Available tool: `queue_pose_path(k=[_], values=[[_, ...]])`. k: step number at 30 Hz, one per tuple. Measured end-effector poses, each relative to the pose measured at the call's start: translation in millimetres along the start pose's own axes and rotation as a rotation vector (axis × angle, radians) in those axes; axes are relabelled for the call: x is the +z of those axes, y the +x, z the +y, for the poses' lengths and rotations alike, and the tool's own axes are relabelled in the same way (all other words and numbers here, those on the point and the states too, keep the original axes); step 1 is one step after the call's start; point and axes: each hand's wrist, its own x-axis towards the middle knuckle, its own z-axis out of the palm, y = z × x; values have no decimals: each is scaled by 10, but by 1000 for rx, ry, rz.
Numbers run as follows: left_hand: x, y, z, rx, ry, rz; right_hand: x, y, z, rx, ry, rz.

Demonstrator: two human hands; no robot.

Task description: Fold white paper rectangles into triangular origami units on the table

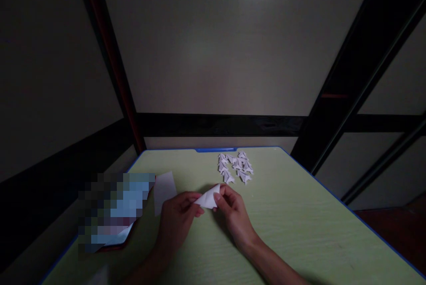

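A small piece of folded white paper is held between both hands, just above the table. My left hand pinches its left, pointed end between thumb and fingers. At the right end, my right hand grips it with the thumb on top and the fingers behind. Creases show on the paper's face. Beyond the hands lie several small folded paper figures, grouped in rough columns. A flat sheet of white paper lies by my left hand, partly covered by it.
The green table has a blue edge and a blue strip at its far side. On the left lies a device with a lit, blurred-out screen. Pale wall panels with dark bands stand close behind the table.
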Motion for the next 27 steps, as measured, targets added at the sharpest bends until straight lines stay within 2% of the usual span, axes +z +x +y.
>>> queue_pose_path(k=[5, 11, 15, 19, 23, 27], values=[[-3, 3, -5, -5, 52, 7, -4, 6, -7, 16, -13, -2], [5, 3, -29, -3, 38, -156, -34, 3, 10, 68, -6, 47], [-3, 3, -44, -131, -32, -294, -75, 23, 34, 62, 4, 15], [-25, 48, -113, -291, -101, -344, -103, 42, 49, 91, -46, -45], [-54, 87, -167, -349, -75, -372, -129, 54, 76, 108, -74, -71], [-74, 82, -150, -345, -62, -388, -144, 59, 80, 99, -85, -91]])
